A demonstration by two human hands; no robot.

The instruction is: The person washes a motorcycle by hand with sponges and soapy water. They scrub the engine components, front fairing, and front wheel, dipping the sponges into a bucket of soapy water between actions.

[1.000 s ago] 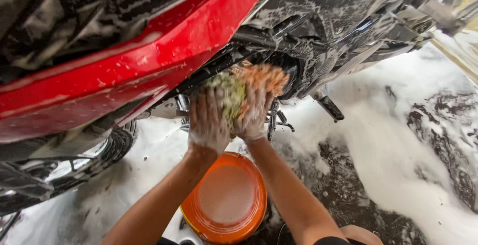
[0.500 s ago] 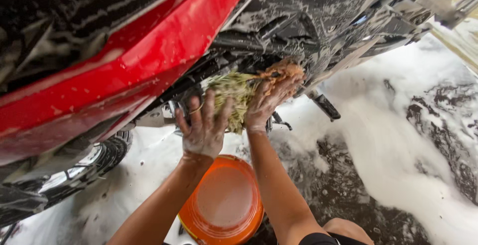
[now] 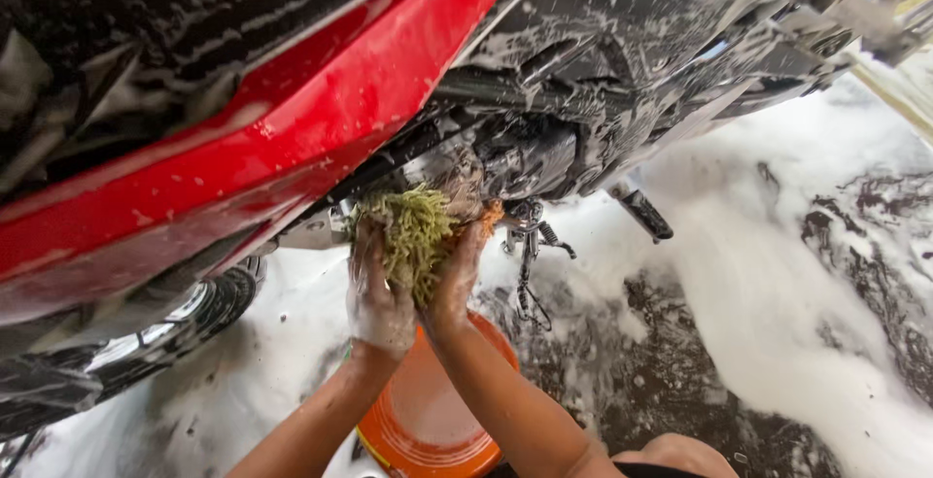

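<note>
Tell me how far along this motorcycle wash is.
Soaping looks largely done: foam covers the red fairing and the ground. In hand: left hand and right hand press a yellow-green wash mitt against the engine area. Nothing looks rinsed yet.

Bright, even daylight is filling the scene, and the white foam on the floor (image 3: 777, 274) is reflecting it strongly at the right, nearly washing out near the upper right corner. The red panel (image 3: 292, 138) is carrying soft, wet sheen rather than hard glare. Deep shadow is sitting under the machine, where the dark engine parts (image 3: 554, 148) are losing detail. The upper left corner is looking smeared and out of focus. Straight edges are bending toward the frame borders, as with a wide lens. The hands and the mitt (image 3: 413, 235) at the centre are appearing fairly sharp.
</note>
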